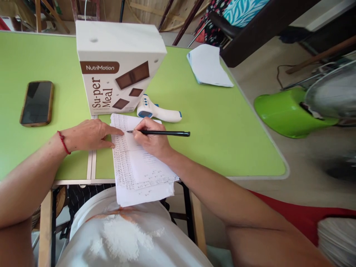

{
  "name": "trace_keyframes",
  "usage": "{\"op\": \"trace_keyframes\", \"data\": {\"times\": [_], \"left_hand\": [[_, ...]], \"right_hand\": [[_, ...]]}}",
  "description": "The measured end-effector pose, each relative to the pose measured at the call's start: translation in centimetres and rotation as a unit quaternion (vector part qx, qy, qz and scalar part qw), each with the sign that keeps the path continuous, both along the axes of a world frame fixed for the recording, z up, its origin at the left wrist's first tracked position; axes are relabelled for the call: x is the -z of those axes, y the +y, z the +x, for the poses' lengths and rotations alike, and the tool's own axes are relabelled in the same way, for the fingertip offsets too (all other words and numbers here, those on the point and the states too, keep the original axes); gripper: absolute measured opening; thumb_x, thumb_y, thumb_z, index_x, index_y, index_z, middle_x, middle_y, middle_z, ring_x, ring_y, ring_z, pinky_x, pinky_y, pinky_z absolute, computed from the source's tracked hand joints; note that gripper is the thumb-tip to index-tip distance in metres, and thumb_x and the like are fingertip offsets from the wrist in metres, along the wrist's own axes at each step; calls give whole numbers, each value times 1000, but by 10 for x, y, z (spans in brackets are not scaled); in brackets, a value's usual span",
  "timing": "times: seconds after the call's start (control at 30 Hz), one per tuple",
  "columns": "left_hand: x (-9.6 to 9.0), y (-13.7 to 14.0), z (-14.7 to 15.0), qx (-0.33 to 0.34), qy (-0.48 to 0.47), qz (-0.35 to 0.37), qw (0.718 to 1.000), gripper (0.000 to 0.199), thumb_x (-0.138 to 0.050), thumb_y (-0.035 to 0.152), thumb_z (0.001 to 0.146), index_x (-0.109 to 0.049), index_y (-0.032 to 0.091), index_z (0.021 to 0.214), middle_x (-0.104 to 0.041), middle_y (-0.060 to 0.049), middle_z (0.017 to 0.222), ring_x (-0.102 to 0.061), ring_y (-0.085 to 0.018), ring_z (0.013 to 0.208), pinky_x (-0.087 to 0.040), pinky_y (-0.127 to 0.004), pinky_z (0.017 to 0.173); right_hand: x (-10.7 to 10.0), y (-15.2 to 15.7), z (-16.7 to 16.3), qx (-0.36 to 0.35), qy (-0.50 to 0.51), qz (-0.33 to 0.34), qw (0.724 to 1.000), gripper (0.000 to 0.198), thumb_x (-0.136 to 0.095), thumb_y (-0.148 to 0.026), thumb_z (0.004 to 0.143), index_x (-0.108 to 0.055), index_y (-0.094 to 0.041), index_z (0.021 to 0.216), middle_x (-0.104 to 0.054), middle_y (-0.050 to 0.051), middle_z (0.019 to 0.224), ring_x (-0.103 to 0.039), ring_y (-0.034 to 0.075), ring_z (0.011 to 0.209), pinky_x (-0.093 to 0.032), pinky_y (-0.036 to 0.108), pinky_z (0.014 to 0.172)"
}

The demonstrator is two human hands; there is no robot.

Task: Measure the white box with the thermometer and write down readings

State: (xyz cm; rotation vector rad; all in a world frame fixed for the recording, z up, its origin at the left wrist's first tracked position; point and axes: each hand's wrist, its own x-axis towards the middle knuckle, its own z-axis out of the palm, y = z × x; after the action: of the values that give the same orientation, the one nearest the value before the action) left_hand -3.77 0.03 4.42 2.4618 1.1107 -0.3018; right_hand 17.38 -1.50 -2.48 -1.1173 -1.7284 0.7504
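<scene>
A black pen (167, 132) is pinched in my right hand (154, 141), its tip pointing left over a sheet of paper (144, 167). Rows of small handwritten marks cover the sheet's left side, and sparser writing shows lower down. More sheets lie beneath it, and the stack overhangs the near table edge. My left hand (90, 135), with a red cord bracelet at the wrist, rests at the paper's left edge. Its index finger is stretched out onto the written rows, near the pen tip, and the thumb is apart from it. Nothing is held in that hand.
A white NutriMotion box (122, 70) stands upright just beyond the paper. Beside its base lies a white infrared thermometer (160, 111). At the left is a phone (37, 103); folded papers (208, 65) lie far right on the green table (222, 148). A green stool (289, 111) stands on the floor.
</scene>
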Motion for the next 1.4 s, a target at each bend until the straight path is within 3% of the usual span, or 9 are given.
{"op": "trace_keyframes", "data": {"times": [0.23, 1.1, 1.4], "left_hand": [[1, 1, -1, -1, -3, -2, 1000, 50, -66, 28, 93, -56, 29, 141, -62, 4, 61, -56, -14, 57, -32, -23, 57], [1, 1, -2, -2, -11, -1, 1000, 43, -63, 33, 91, -63, 26, 134, -64, 2, 64, -57, -14, 57, -34, -22, 57], [-1, 1, -1, 1, 2, -1, 1000, 48, -62, 32, 93, -57, 28, 141, -63, 2, 62, -56, -14, 56, -32, -23, 56]], "right_hand": [[1, 0, 1, -24, 14, -9, 1000, 11, -55, -21, 69, -48, -23, 60, -49, -5, 53, -39, 8, 46, -35, 26, 46], [-3, 0, 1, 2, -19, -23, 1000, 13, -54, -17, 68, -46, -23, 60, -49, -6, 52, -39, 9, 48, -36, 27, 48], [-2, 1, 3, 18, -12, -20, 1000, 12, -55, -19, 68, -47, -23, 60, -49, -5, 53, -40, 10, 49, -38, 28, 50]]}}
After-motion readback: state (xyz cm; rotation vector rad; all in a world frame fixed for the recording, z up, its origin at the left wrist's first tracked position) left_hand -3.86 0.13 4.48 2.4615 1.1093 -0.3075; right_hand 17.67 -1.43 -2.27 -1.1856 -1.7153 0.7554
